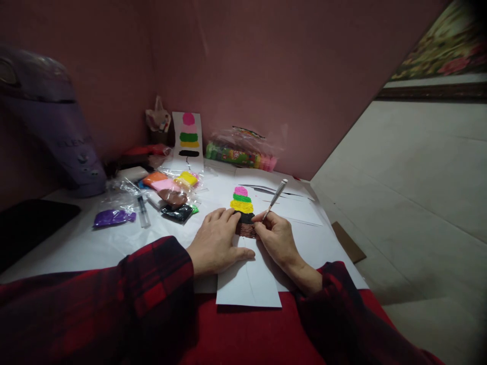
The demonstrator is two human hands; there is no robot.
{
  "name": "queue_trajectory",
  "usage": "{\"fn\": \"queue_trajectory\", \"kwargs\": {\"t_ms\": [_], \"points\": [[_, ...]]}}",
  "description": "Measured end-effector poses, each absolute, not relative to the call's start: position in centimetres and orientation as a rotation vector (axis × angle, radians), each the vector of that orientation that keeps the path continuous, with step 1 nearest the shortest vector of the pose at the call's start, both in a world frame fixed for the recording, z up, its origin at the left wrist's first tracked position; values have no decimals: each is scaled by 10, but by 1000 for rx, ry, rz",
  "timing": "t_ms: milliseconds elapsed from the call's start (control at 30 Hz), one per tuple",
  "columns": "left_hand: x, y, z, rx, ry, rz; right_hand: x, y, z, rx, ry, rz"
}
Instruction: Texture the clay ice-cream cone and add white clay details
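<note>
Red-black plaid sleeves [162, 271] loom near; the left hand [216, 243] splays loosely over white rectangular paper [249, 286], the right hand [276, 241] pinches a slim silver ribbed tool [277, 195].

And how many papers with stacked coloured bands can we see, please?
2. The upright paper stands near the wall; the flat paper lies under the left hand. Others could be hidden beneath the loose sheets.
</note>
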State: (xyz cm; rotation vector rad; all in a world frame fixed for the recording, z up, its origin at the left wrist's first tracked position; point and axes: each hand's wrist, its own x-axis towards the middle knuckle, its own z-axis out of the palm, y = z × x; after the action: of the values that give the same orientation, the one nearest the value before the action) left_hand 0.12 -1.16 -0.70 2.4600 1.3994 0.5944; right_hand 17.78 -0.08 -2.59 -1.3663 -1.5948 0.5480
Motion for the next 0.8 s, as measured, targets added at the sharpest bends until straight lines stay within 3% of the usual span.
{"fn": "queue_trajectory", "kwargs": {"t_ms": [800], "points": [[0, -11, -9, 2463, 1374, 631, 182, 2, -18, -1503, -1551, 448]]}}
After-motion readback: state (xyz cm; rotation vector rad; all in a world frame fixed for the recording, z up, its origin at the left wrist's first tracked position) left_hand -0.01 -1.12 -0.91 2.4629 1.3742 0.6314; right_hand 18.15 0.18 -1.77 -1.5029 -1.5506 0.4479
